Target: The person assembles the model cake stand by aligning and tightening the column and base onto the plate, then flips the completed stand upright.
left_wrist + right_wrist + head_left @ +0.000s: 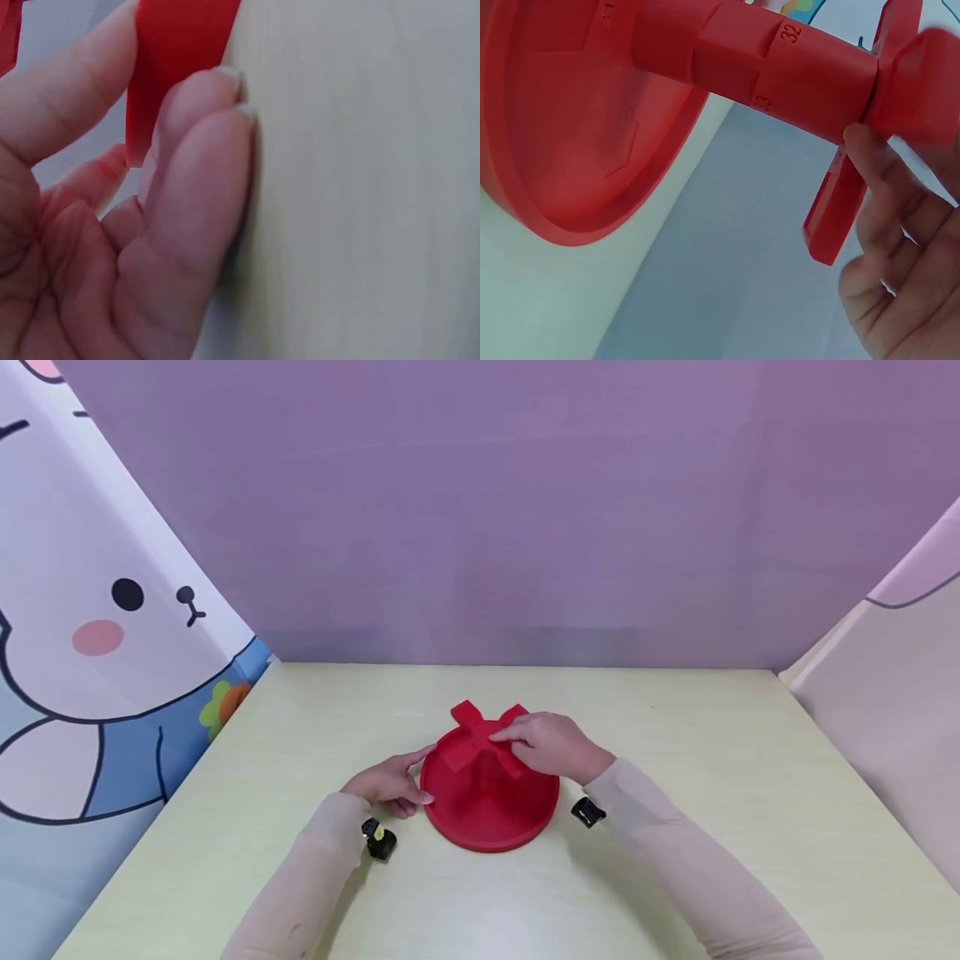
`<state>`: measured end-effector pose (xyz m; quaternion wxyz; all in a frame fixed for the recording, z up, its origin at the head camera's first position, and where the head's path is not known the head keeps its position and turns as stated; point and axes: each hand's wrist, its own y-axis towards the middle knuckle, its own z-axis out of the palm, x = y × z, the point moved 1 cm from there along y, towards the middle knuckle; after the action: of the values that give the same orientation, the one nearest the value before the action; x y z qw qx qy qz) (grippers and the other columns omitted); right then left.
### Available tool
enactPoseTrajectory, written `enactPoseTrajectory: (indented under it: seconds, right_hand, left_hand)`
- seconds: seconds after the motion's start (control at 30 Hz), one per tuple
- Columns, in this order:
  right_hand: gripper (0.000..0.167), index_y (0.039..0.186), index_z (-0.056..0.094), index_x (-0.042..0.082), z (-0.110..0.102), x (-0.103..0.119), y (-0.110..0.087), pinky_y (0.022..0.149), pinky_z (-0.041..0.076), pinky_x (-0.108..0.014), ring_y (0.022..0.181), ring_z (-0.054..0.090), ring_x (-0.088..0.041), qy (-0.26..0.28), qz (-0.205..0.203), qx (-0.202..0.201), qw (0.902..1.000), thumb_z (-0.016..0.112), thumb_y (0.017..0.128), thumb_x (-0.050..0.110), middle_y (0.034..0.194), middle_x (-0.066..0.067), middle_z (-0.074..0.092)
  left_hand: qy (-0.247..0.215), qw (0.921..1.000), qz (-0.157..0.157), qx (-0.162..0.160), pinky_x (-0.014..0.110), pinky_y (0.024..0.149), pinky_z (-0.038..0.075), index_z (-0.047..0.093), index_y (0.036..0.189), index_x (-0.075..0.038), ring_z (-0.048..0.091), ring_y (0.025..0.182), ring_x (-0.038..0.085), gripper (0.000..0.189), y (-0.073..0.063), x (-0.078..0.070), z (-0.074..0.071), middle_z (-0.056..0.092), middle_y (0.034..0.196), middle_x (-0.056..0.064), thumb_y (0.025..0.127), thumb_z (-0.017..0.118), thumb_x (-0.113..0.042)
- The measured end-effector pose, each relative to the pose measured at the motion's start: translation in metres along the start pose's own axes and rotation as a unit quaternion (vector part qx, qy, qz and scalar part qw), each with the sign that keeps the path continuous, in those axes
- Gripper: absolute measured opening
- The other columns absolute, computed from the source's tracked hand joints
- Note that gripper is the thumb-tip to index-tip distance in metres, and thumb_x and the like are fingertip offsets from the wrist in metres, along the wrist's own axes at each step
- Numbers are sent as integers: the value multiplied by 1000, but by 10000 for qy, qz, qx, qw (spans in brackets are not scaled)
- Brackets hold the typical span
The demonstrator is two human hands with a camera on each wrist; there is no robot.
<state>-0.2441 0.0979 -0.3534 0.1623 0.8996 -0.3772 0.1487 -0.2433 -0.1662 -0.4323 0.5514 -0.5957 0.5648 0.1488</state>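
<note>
A red stand is upright on the table. It has a round dish-like base (487, 818) with a raised rim, a thick post (735, 56) marked with raised numbers such as 32 and 33, and a cross-shaped piece (468, 714) on top. My left hand (386, 781) holds the base at its left side, thumb and index finger at the rim, the other fingers bent low by its outer wall. My right hand (555, 747) grips the cross-shaped piece. Its index finger lies over the middle, and another fingertip (859, 139) touches where the cross meets the post.
The pale table (675, 718) extends around the stand to a purple backdrop (487, 527) behind. A cartoon-print cloth (135, 693) hangs along the left, and a pale cloth (892, 677) along the right. A small black device (588, 812) is by the right wrist, another black device (380, 842) by the left.
</note>
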Motion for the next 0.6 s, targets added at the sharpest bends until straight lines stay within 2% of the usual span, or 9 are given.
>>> enactPoseTrajectory:
  seconds: [0.1, 0.2, 0.3, 0.43, 0.6]
  right_hand:
    - [31, 114, 72, 10, -1, 1, 0, 60, 48, -18, 77, 54, -13, -351, -178, -182, 9991, 69, 85, 2, 97, -7, 64]
    - [30, 108, 75, 13, -1, 0, 1, 63, 50, -21, 83, 53, -16, -872, -539, -503, 9935, 75, 80, 3, 94, -5, 61]
    - [30, 104, 77, 15, -1, -3, 3, 74, 53, -31, 96, 56, -22, -1201, -901, -743, 9859, 79, 76, 5, 105, -9, 61]
    - [30, 105, 76, 13, -1, -6, 5, 93, 47, -48, 121, 49, -35, -1067, -1148, -698, 9852, 78, 77, 4, 127, -15, 58]
    - [29, 110, 74, 9, 0, -8, 6, 101, 38, -55, 130, 42, -39, -688, -1059, -364, 9913, 72, 83, 1, 126, -14, 61]
  left_hand:
    - [-15, 10000, -15, -21, 24, 52, 48, 29, 152, -24, 50, 51, 16, 84, -1, -1, 1, 57, 64, 9, 82, 74, -7]
    - [-2, 10000, -33, -32, 24, 52, 48, 29, 152, -25, 49, 50, 16, 84, -1, -1, 1, 56, 64, 8, 82, 74, -7]
    - [26, 10000, -42, -68, 24, 52, 48, 30, 152, -24, 49, 50, 16, 84, -1, 0, 0, 56, 63, 8, 82, 74, -7]
    - [38, 10000, -42, -82, 24, 52, 48, 30, 152, -25, 50, 51, 16, 84, -1, 0, -1, 57, 64, 9, 82, 74, -7]
    - [97, 9998, -97, -132, 25, 54, 50, 31, 151, -25, 51, 51, 16, 84, 0, 2, -1, 58, 65, 9, 82, 75, -9]
